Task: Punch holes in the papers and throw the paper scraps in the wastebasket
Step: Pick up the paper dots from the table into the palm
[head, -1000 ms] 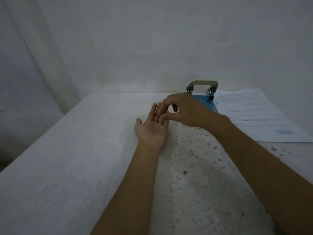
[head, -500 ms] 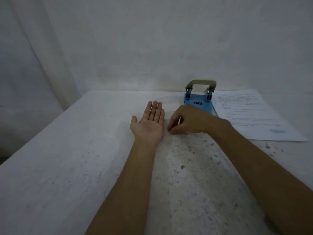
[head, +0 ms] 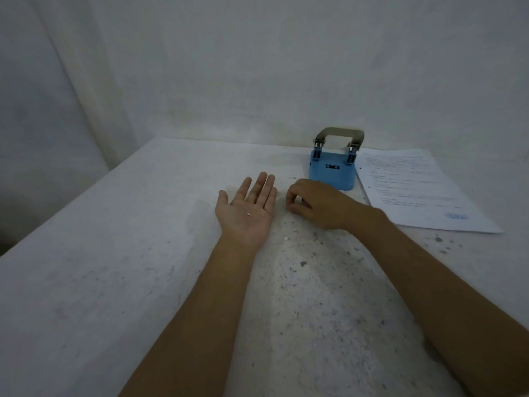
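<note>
You are holding your left hand (head: 247, 212) flat and palm up on the counter (head: 114, 253), fingers spread loosely apart, with one tiny white paper scrap (head: 248, 214) lying in the middle of the palm. Your right hand (head: 317, 204) is resting just beside it, knuckles up, with thumb and forefinger curled toward each other at the counter surface; whether they are pinching anything cannot be told. Another small white scrap (head: 285, 238) is lying on the speckled counter near your left wrist, between your two forearms. The hole punch (head: 333, 173) is sitting behind your right hand, a light blue base with a dull metal handle arched over it. The papers (head: 415, 190) are lying flat just to its right, white sheets with lines of print and a small blue mark near the closest corner.
</note>
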